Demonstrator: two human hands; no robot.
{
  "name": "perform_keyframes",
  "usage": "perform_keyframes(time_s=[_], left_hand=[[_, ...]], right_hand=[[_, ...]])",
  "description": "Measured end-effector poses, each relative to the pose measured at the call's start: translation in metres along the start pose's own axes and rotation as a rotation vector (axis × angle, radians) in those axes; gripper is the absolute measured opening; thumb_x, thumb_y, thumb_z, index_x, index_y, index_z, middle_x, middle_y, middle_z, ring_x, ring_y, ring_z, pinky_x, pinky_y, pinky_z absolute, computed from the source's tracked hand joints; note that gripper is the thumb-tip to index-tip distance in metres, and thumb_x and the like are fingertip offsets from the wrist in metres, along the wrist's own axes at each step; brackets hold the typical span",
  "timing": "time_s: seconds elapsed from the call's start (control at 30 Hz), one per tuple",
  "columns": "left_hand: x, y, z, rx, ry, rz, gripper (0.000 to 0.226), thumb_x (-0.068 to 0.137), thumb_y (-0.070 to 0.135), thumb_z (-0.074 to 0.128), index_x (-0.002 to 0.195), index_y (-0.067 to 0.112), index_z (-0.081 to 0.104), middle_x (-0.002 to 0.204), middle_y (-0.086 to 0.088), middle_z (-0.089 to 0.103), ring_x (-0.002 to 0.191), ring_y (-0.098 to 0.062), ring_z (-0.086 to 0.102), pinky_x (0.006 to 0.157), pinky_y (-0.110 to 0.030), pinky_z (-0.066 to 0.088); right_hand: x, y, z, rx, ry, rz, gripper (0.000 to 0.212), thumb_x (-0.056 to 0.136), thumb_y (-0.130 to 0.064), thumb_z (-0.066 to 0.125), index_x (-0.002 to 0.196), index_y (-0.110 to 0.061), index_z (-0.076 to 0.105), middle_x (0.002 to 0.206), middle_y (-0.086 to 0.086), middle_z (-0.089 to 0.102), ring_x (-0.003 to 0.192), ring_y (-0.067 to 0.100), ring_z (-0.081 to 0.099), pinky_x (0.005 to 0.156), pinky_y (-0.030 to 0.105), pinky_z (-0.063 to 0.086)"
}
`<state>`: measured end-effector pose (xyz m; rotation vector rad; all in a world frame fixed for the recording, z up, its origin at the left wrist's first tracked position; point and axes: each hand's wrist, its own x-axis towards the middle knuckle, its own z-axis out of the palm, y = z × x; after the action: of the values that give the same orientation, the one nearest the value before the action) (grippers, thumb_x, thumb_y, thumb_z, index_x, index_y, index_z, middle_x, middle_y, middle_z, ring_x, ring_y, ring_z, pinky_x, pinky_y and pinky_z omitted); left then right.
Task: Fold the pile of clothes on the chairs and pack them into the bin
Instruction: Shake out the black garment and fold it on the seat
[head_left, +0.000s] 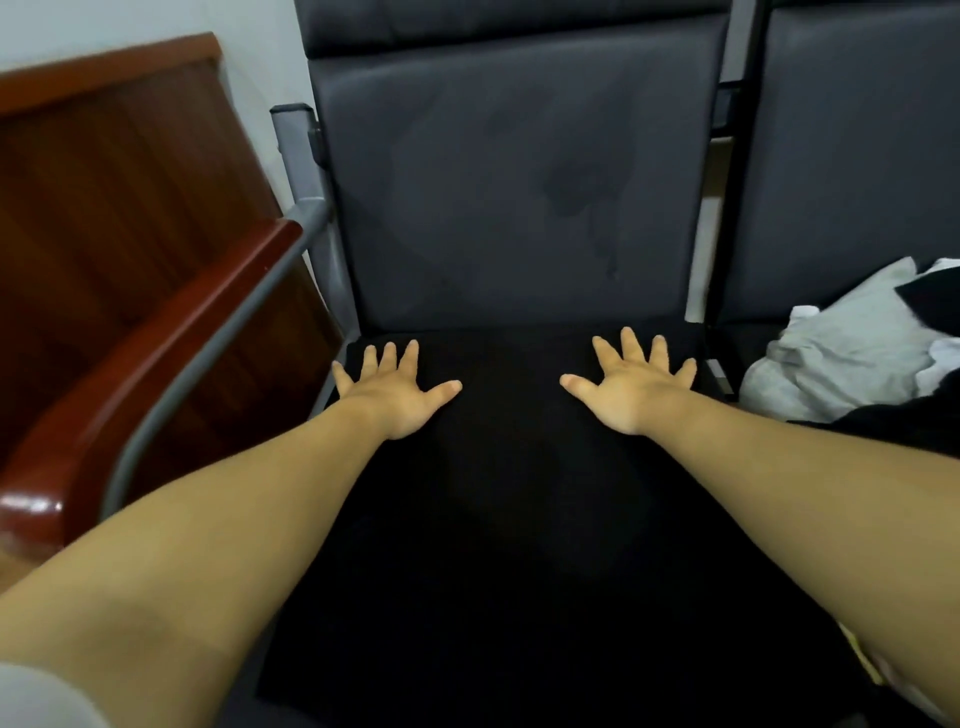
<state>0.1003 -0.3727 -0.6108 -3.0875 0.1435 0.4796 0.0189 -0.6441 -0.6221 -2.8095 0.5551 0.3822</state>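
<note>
Hands are laid flat on a black garment (498, 519) that is spread over the seat of a dark grey chair (509, 182). The left hand (397, 395) is pressed palm down near the far left corner of the garment, its fingers straight and fanned apart, with nothing gripped. The right hand (631, 387) is pressed down in the same way near the far right corner, fingers likewise straight and splayed, nothing held. Both hands are set close to the line where seat meets backrest, well apart from each other, and both forearms are stretched forward over the cloth. The seat is covered by the garment almost from side to side; its folds cannot be made out, the cloth being so dark. A pile of clothes (841, 364) is heaped on the seat of the next chair (857, 156) to the right, made up of pale grey and white pieces with black cloth mixed in. A grey metal armrest (208, 358) is fixed at the left side of the first chair, and reddish wooden furniture (104, 208) is seen just beyond it. A dark stain (582, 202) is marked on the backrest.
</note>
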Motion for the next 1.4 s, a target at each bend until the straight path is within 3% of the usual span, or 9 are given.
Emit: perform_keyframes(time_s=[0.13, 0.33, 0.5, 0.6, 0.73, 0.93, 1.07, 1.17, 1.4], left_hand=[[-0.077, 0.011, 0.012, -0.136, 0.088, 0.068, 0.088, 0.097, 0.077, 0.028, 0.164, 0.030, -0.003, 0.173, -0.001, -0.007, 0.158, -0.027, -0.011, 0.125, -0.060, -0.004], [-0.223, 0.010, 0.056, -0.213, -0.018, 0.246, 0.081, 0.100, 0.067, 0.038, 0.164, 0.032, 0.002, 0.173, 0.000, -0.002, 0.159, -0.028, -0.003, 0.127, -0.054, 0.006], [-0.306, -0.010, 0.070, -0.393, 0.207, 0.397, 0.026, 0.100, 0.041, 0.058, 0.122, 0.030, 0.064, 0.124, 0.008, 0.057, 0.119, -0.015, 0.054, 0.099, -0.033, 0.050], [-0.336, -0.014, 0.080, -0.626, 0.010, 0.339, 0.015, 0.099, 0.034, 0.061, 0.089, 0.029, 0.070, 0.083, 0.005, 0.070, 0.076, -0.010, 0.067, 0.069, -0.031, 0.057], [-0.348, -0.010, 0.110, -0.729, -0.325, 0.176, 0.025, 0.100, 0.034, 0.063, 0.085, 0.017, 0.075, 0.079, 0.001, 0.074, 0.068, -0.009, 0.068, 0.058, -0.022, 0.052], [-0.345, -0.019, 0.163, -0.630, -0.494, -0.153, 0.046, 0.095, 0.047, 0.066, 0.127, 0.016, 0.060, 0.107, -0.005, 0.066, 0.084, -0.021, 0.068, 0.063, -0.035, 0.060], [-0.338, -0.021, 0.169, -0.932, -0.408, -0.370, 0.100, 0.088, 0.052, 0.075, 0.161, 0.018, 0.016, 0.145, -0.009, 0.048, 0.112, -0.031, 0.058, 0.090, -0.048, 0.057], [-0.335, -0.022, 0.164, -0.945, -0.440, -0.185, 0.072, 0.098, 0.037, 0.069, 0.158, 0.020, 0.034, 0.157, -0.006, 0.045, 0.136, -0.030, 0.047, 0.102, -0.041, 0.044], [-0.353, -0.041, 0.138, -0.969, -0.557, -0.144, 0.056, 0.073, 0.023, 0.080, 0.127, 0.015, 0.069, 0.133, 0.002, 0.064, 0.118, -0.021, 0.057, 0.106, -0.036, 0.043]], right_hand=[[-0.077, 0.010, 0.003, 0.047, 0.091, -0.173, 0.070, 0.095, -0.062, 0.053, 0.156, -0.033, 0.034, 0.170, 0.002, 0.014, 0.155, 0.031, 0.018, 0.123, 0.052, 0.022], [-0.220, 0.029, 0.031, 0.115, 0.065, -0.441, 0.011, 0.091, -0.037, 0.070, 0.099, -0.030, 0.067, 0.102, -0.009, 0.056, 0.096, 0.013, 0.059, 0.086, 0.028, 0.049], [-0.282, 0.033, 0.031, 0.252, -0.144, -0.434, 0.018, 0.090, -0.035, 0.074, 0.074, -0.027, 0.069, 0.072, -0.008, 0.068, 0.067, 0.004, 0.062, 0.065, 0.022, 0.049], [-0.304, 0.037, 0.042, 0.329, -0.513, -0.333, 0.020, 0.094, -0.037, 0.069, 0.087, -0.020, 0.077, 0.081, -0.003, 0.077, 0.067, 0.006, 0.069, 0.069, 0.027, 0.056], [-0.316, 0.050, 0.083, 0.279, -0.814, -0.050, 0.045, 0.102, -0.052, 0.052, 0.126, -0.015, 0.065, 0.109, 0.004, 0.074, 0.086, 0.014, 0.074, 0.076, 0.025, 0.057], [-0.314, 0.072, 0.145, 0.420, -0.707, 0.095, 0.083, 0.087, -0.070, 0.062, 0.152, -0.024, 0.042, 0.151, 0.006, 0.052, 0.129, 0.027, 0.058, 0.109, 0.043, 0.047], [-0.324, 0.064, 0.150, 0.614, -0.558, 0.009, 0.073, 0.095, -0.057, 0.064, 0.156, -0.024, 0.040, 0.156, -0.002, 0.044, 0.139, 0.024, 0.045, 0.104, 0.027, 0.037], [-0.324, 0.065, 0.151, 0.617, -0.503, 0.010, 0.074, 0.089, -0.057, 0.071, 0.151, -0.025, 0.048, 0.151, -0.002, 0.051, 0.133, 0.024, 0.050, 0.101, 0.028, 0.041], [-0.327, 0.071, 0.135, 0.716, -0.787, -0.065, 0.068, 0.074, -0.032, 0.086, 0.136, -0.029, 0.058, 0.147, -0.010, 0.052, 0.134, 0.019, 0.046, 0.117, 0.042, 0.032]])
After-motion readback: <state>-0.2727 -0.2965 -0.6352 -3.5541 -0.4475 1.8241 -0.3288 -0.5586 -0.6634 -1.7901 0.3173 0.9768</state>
